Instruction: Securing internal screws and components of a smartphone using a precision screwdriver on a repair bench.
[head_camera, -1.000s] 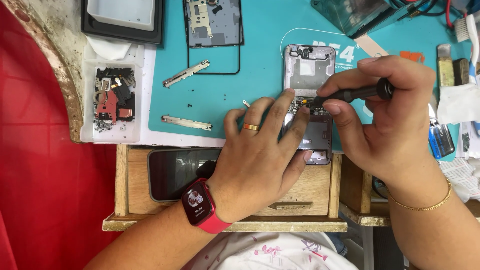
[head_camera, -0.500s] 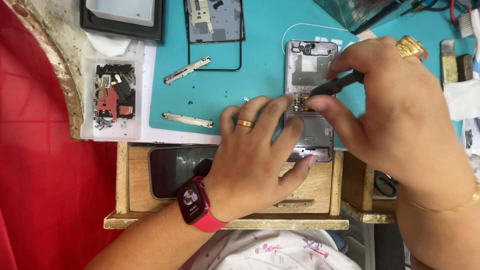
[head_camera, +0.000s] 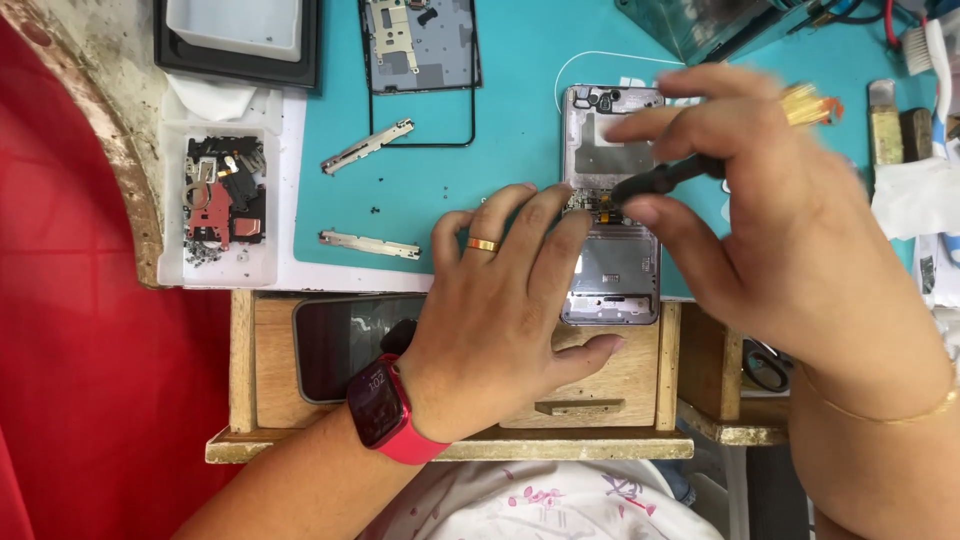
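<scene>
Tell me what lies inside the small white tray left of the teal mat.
The white tray holds a heap of small phone parts: black pieces, silver brackets and a reddish-copper plate. What lies beneath the heap is covered.

Bright, even overhead light with soft shadows; the right hand (head_camera: 790, 250) is motion-blurred.

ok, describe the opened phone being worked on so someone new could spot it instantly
Start at the teal mat. At its lower edge the opened phone lies between the left hand and right hand. Unlike the separate grey frame at the mat's top, its silver insides are bare, with a black-handled tool on them.
</scene>
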